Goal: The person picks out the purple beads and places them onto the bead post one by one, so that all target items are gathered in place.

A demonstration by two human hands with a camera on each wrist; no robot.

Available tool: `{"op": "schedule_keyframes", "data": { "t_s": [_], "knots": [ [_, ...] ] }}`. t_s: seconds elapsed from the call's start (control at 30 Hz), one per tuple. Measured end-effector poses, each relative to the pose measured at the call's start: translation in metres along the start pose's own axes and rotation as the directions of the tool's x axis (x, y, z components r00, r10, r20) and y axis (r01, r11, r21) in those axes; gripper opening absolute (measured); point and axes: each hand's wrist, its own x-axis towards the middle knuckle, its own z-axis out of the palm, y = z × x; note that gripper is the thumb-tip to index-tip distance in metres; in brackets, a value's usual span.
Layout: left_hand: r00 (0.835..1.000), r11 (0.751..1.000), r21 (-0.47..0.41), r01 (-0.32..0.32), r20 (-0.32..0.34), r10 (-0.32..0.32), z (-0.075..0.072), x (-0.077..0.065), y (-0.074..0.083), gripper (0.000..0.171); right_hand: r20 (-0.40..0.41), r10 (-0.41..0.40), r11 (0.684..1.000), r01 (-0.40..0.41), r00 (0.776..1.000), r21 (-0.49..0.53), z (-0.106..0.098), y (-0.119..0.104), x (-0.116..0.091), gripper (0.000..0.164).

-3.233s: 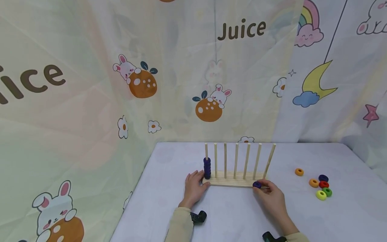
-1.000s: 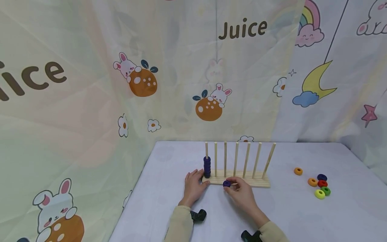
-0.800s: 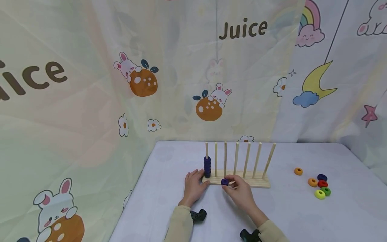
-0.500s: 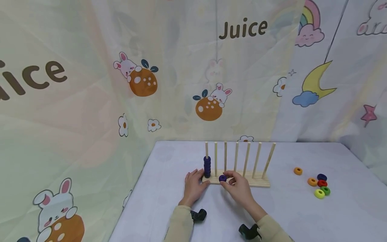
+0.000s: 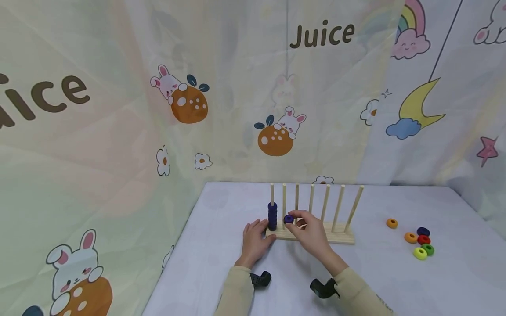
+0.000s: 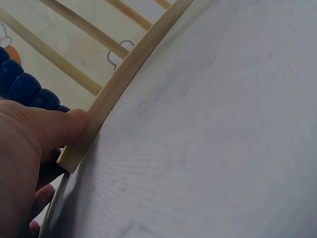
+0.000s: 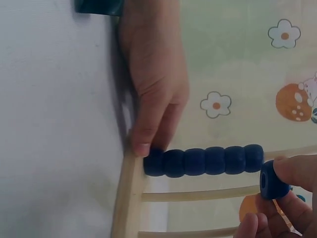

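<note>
A wooden peg rack (image 5: 316,233) stands on the table, a row of upright pegs along its base. Its leftmost peg carries a stack of dark blue beads (image 5: 272,217); bare wood shows above them. My left hand (image 5: 254,243) grips the left end of the base, thumb on the front edge in the left wrist view, the other fingers partly hidden. Between thumb and fingertips, my right hand (image 5: 310,232) pinches one dark blue bead (image 7: 273,181). That bead is raised above the base, in front of the pegs just right of the stack, its hole showing in the right wrist view.
Loose beads lie on the white-covered table (image 5: 205,263) to the right: two orange ones (image 5: 392,223), a dark blue one (image 5: 423,231), a red one (image 5: 424,239), a green one (image 5: 428,249) and a yellow one (image 5: 420,253). A printed curtain (image 5: 237,66) hangs behind.
The right hand has carried the blue bead leftward from the rack's right end, then raised it beside the stack. My left hand has kept its grip on the base.
</note>
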Motion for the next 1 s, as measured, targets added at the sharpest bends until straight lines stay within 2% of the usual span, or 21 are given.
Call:
{"op": "schedule_keyframes", "data": {
  "t_s": [0.53, 1.0],
  "knots": [
    [1.0, 1.0, -0.002, -0.014, -0.007, 0.014, -0.002, -0.001, 0.001, 0.058, -0.013, -0.06, 0.998, 0.06, 0.998, 0.018, -0.012, -0.025, 0.018, 0.03],
    [1.0, 1.0, -0.025, 0.0, -0.01, 0.0, -0.003, -0.001, 0.003, 0.057, -0.011, -0.135, 0.99, 0.135, 0.991, 0.044, -0.013, -0.048, 0.036, 0.032]
  ]
}}
